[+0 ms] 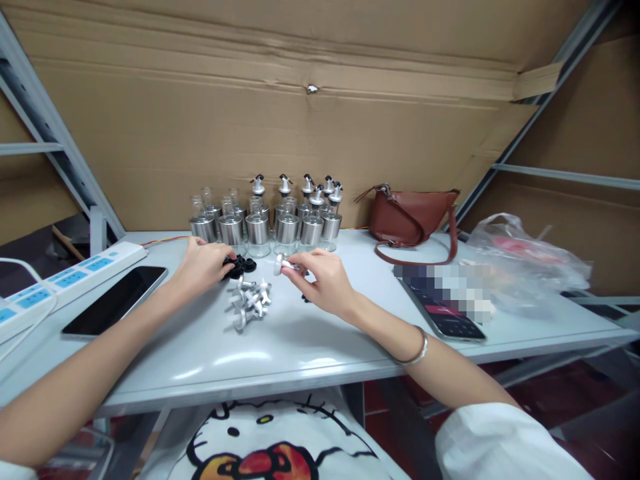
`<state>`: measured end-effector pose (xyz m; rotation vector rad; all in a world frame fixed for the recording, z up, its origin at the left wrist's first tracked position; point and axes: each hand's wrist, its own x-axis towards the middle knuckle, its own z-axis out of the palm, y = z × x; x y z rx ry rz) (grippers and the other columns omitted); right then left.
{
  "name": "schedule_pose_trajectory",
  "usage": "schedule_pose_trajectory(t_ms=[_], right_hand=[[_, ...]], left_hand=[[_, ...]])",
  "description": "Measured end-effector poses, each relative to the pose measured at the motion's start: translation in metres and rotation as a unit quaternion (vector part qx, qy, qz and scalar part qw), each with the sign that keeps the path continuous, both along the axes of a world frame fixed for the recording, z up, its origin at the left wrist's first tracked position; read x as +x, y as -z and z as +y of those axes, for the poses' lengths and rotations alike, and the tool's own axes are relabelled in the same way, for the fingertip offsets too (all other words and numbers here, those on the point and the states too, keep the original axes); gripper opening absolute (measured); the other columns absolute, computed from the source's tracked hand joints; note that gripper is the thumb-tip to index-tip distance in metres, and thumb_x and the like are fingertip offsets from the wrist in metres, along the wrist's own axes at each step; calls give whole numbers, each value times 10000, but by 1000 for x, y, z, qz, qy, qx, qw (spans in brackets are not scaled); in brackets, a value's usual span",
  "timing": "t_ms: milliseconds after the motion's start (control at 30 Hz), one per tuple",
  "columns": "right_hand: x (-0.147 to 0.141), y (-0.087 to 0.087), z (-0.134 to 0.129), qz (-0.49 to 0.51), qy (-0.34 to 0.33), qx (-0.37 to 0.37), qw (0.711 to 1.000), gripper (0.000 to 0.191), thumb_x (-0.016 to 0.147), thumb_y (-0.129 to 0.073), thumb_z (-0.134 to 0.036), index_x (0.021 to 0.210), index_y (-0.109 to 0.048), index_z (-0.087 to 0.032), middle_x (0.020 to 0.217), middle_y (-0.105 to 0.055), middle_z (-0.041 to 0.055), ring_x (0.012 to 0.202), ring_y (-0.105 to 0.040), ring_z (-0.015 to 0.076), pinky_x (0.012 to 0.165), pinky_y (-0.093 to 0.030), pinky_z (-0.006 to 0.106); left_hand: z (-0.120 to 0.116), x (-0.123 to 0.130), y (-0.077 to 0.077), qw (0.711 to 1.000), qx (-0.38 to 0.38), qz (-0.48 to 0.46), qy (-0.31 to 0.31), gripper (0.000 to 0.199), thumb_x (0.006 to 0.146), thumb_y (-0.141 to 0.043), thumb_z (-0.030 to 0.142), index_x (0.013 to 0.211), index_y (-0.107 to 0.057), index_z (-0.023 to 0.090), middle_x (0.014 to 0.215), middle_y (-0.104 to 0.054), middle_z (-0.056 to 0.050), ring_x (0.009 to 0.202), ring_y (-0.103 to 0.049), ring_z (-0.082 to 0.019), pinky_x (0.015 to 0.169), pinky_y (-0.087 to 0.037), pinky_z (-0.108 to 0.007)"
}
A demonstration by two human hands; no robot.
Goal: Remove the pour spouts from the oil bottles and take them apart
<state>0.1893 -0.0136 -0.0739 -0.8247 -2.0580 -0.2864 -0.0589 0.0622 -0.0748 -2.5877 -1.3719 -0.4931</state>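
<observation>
My right hand pinches a silver pourer spout, its round flange pointing left. At the black rubber stoppers, the fingertips of my left hand close on one at the pile's left edge. Several more silver pourer spouts lie in a loose heap between my hands, nearer the table's front. Behind them stand rows of glass bottles with steel sleeves. Some at the back and right carry fitted silver-and-black pourers; those at the left and front have bare necks.
A phone and a white power strip lie at the left. To the right are a brown handbag, a lit phone and a clear plastic bag. Cardboard backs the table.
</observation>
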Motion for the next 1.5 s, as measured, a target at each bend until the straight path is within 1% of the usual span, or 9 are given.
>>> schedule_pose_trajectory(t_ms=[400, 567, 800, 967, 1167, 1233, 1300, 1400, 1500], right_hand=[[0, 0, 0, -2, -19, 6, 1000, 244, 936, -482, -321, 823, -624, -158, 569, -636, -25, 479, -543, 86, 638, -391, 236], [-2, -1, 0, -32, -8, -2, 999, 265, 927, -495, -328, 803, -662, -163, 645, -653, 8, 594, -573, 113, 620, -366, 248], [-3, 3, 5, -35, -3, -51, 998, 213, 905, -465, -225, 923, -658, -137, 733, -626, 55, 678, -557, 150, 654, -428, 259], [-3, 6, 4, -49, -24, -117, 992, 193, 858, -514, -151, 1028, -605, -146, 758, -646, 37, 670, -583, 141, 663, -435, 252], [-2, 4, 3, -60, -10, -142, 988, 5, 858, -562, -181, 858, -566, -178, 732, -656, 17, 675, -607, 142, 668, -416, 254], [-3, 4, 3, -67, 9, -150, 986, 49, 843, -595, -184, 812, -558, -180, 707, -660, 6, 657, -607, 141, 670, -404, 258], [-3, 3, 3, -77, 30, -169, 982, 82, 828, -623, -182, 781, -555, -179, 688, -662, 2, 645, -608, 143, 658, -394, 258], [-4, 2, 3, -83, 56, -219, 970, 91, 815, -647, -181, 779, -564, -173, 702, -674, 12, 646, -615, 147, 620, -385, 243], [-4, 2, 3, -81, 71, -266, 958, 81, 810, -660, -170, 812, -580, -163, 732, -686, 25, 640, -619, 141, 594, -380, 226]], left_hand=[[3, 2, 5, 1000, -23, 4, -14, 156, 777, -519, 282, 816, -654, 215, 859, -733, -75, 721, -602, -260, 754, -268, -382], [2, 4, 5, 1000, -26, -1, -4, 153, 773, -513, 246, 787, -662, 212, 826, -730, -81, 716, -602, -266, 753, -286, -373], [1, 6, 0, 999, -47, 16, -15, 201, 807, -496, 271, 838, -681, 197, 852, -735, -84, 771, -638, -271, 750, -313, -358], [-1, 4, -2, 998, -51, 20, -35, 259, 874, -423, 303, 858, -663, 206, 867, -731, -49, 788, -644, -240, 738, -336, -338], [-8, 7, -5, 999, -16, -29, -25, 203, 886, -449, 353, 855, -562, 188, 928, -673, -43, 777, -614, -208, 766, -357, -342], [-12, 10, -7, 997, -3, -73, -3, 263, 912, -412, 412, 903, -535, 179, 975, -649, -59, 820, -602, -216, 815, -369, -367], [-17, 14, -6, 993, -15, -98, 68, 325, 925, -380, 458, 992, -512, 169, 1064, -612, -89, 937, -580, -234, 862, -386, -378], [-26, 20, -2, 975, -83, -71, 193, 442, 904, -408, 529, 1162, -452, 173, 1226, -530, -122, 1112, -515, -260, 932, -398, -379], [-35, 25, 4, 964, -124, -31, 232, 651, 827, -507, 608, 1302, -347, 192, 1336, -456, -142, 1191, -471, -296, 989, -375, -414]])
